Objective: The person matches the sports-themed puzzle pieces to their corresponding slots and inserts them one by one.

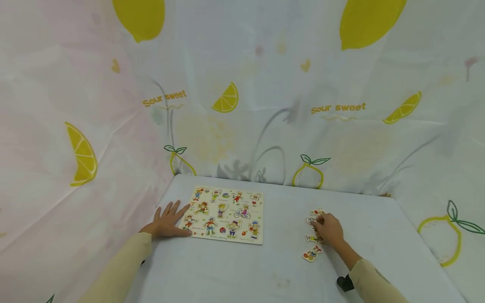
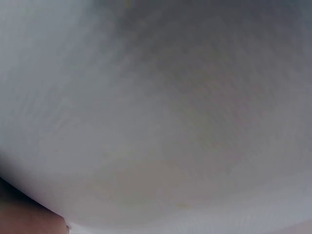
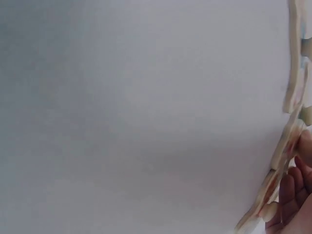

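Observation:
Fingers spread, my left hand (image 1: 165, 221) rests on the left edge of a wooden puzzle board (image 1: 242, 240), whose face shows several printed sports figures. A strip of that hand (image 2: 31, 222) enters the bottom left of the left wrist view. At the right, my right hand (image 1: 330, 229) bends over a column of loose wooden puzzle pieces (image 1: 312, 254), its thumb and forefinger pinching one in the middle. In the right wrist view the fingers (image 3: 287, 190) curl beside the pieces' edges, and small round knobs (image 3: 269, 212) stand on some pieces. The hand partly hides the pieces.
The white-covered table (image 1: 280, 261) lies between the board and the pieces. A lemon-print cloth (image 1: 242, 139) hangs behind and at both sides. Near the right sleeve lies a dark shape (image 1: 345, 283).

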The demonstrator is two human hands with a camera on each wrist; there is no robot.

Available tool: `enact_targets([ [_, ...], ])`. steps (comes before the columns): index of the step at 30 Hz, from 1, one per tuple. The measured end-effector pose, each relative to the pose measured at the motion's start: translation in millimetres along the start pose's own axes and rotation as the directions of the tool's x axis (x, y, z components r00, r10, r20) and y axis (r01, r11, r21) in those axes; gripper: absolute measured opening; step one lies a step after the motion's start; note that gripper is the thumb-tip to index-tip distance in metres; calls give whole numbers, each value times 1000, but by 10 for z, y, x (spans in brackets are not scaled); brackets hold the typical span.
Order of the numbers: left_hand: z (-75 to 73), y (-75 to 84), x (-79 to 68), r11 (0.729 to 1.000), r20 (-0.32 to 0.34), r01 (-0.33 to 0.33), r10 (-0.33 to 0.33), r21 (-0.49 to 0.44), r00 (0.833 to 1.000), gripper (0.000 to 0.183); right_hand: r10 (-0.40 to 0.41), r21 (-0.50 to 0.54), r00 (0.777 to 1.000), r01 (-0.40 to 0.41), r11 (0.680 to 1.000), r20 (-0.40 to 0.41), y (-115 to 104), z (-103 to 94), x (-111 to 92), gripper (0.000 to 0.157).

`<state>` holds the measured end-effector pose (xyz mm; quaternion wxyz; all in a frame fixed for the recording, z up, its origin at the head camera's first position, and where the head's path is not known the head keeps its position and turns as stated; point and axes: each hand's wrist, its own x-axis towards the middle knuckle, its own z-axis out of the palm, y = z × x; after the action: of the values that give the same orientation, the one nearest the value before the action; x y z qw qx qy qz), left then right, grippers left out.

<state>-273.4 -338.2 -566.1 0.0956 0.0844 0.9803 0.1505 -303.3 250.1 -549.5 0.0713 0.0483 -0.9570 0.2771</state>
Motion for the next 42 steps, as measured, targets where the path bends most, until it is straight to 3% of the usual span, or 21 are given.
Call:
enact_targets([
  [4,12,-4,-12,1000,-6,-4,4,-15,1000,117,8,-24,1000,-7,1000,17,-74,-6,52,21],
  [8,14,4,-31,1000,-10,-2,2,-26,1000,116,-88,-52,996,89,995,20,-160,23,144,17],
  [14,-2,46,-81,1000,5,7,-7,-27,1000,118,-258,-12,965,259,966,46,-337,114,252,8],
  [22,21,63,-84,999,21,6,-5,-41,1000,117,-324,50,935,320,946,145,-444,311,287,6],
  [24,21,71,-81,999,27,12,-11,-36,1000,118,-317,63,938,311,948,142,-450,365,291,5],
  [29,5,100,-74,1000,22,4,-3,-31,1000,117,-142,76,985,135,988,96,-488,407,236,15],
  [32,-58,144,-86,1000,21,-6,7,-26,1000,116,-83,80,994,77,994,73,-535,383,213,20],
  [36,-152,198,-109,999,19,-9,10,-32,1000,115,-121,-5,991,122,993,58,-552,409,261,20],
  [42,-127,163,-112,1000,26,-6,7,-10,1000,118,-178,-92,983,181,979,37,-590,498,330,19],
])
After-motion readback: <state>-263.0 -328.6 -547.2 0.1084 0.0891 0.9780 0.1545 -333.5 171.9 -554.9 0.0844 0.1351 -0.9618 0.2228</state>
